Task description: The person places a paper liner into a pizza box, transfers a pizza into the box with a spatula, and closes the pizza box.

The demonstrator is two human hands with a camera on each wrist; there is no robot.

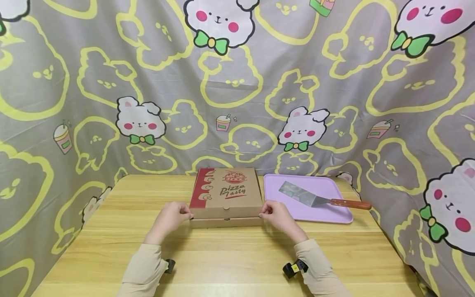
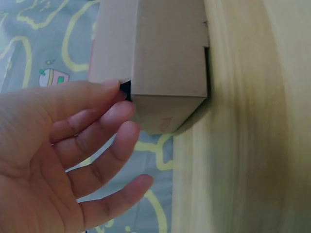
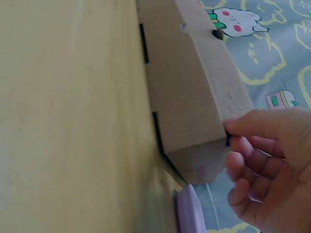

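Observation:
A brown cardboard pizza box (image 1: 239, 198) with a red strip and printed lettering lies on the table, its lid down over the base. At its front left corner, my left hand (image 1: 172, 217) pinches the lid edge between thumb and forefinger. In the left wrist view the other fingers of the left hand (image 2: 82, 150) are spread loosely beside a dark gap at the corner of the box (image 2: 167, 58). My right hand (image 1: 278, 218) grips the front right corner likewise. Its thumb and forefinger meet at the box edge (image 3: 194, 97) in the right wrist view.
Right of the box lies a lilac tray (image 1: 323, 181), close to the right hand. A metal spatula (image 1: 300, 194) with a wooden handle rests on it, the handle reaching past the tray's right rim. Patterned grey cloth (image 1: 237, 111) hangs behind the wooden table (image 1: 222, 260).

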